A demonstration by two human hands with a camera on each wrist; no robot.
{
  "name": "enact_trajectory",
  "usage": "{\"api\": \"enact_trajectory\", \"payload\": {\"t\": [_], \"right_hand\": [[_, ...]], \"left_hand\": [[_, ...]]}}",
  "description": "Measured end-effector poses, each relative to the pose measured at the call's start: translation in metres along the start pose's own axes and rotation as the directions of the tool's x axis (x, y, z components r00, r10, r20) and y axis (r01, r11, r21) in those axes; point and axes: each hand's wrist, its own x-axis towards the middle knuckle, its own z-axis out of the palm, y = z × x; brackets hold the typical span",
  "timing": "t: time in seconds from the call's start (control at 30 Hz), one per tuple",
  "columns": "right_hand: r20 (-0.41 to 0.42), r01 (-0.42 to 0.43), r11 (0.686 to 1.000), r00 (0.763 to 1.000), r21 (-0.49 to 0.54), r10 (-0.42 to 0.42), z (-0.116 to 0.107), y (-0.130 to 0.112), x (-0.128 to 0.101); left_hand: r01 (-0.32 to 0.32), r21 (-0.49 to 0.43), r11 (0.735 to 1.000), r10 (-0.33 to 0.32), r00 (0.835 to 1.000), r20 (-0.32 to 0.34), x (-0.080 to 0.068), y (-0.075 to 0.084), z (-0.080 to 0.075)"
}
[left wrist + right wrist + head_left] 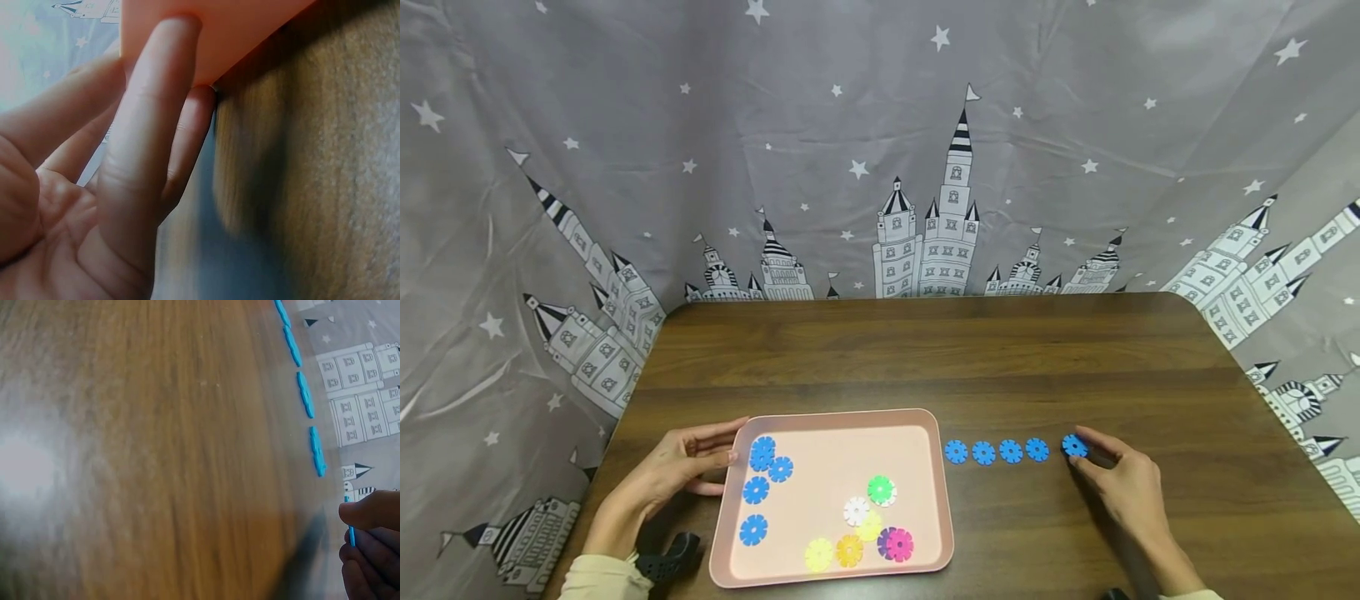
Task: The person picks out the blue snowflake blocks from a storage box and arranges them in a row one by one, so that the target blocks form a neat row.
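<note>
Beyond the pink tray [820, 483], backdrop: a grey curtain [835, 150] printed with stars and castles.
Under the tray: a dark wood-grain surface [1015, 367], reaching past it on both sides.
Left hand [677, 462]: at the tray's left side, fingers extended and spread, fingertips against its outer wall.
Right hand [1127, 487]: well apart from the tray on its right, thumb and index finger pinching one blue disc.
Row, the part done: four blue notched discs, the first [956, 452] just beside the tray's right rim, then the second [983, 453], third [1011, 452] and fourth [1037, 450] leading away from it in a nearly straight line, each lying flat with a narrow gap to the next.
Blue discs left: about five along the tray's left, an overlapping pair [763, 447] toward its far corner and three singles [756, 490] nearer; counting the held one, the blue share looks roughly half through.
Other colours left: green [881, 490], white [856, 511], pale yellow [819, 555], orange [849, 551], purple [886, 543] and magenta [899, 544] discs in the tray's near and right part, some overlapping; none lies in the row, so this share looks untouched.
Held disc [1074, 446]: right of the tray, past the row's far end and roughly in line; apparently the fifth, not yet released. Whether it touches the surface cannot be told.
</note>
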Motion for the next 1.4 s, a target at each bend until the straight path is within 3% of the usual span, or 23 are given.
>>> {"api": "enact_trajectory", "payload": {"t": [0.47, 1.4], "right_hand": [[-0.014, 0.035, 0.999, 0.999, 0.002, -0.035, 0.013, 0.001, 0.001], [0.006, 0.020, 1.000, 1.000, 0.018, -0.020, 0.015, -0.001, -0.002]], "left_hand": [[0.003, 0.006, 1.000, -0.003, 1.000, -0.031, -0.002, 0.001, 0.000], [-0.003, -0.003, 1.000, 0.003, 1.000, 0.001, -0.002, 0.000, 0.000]]}}
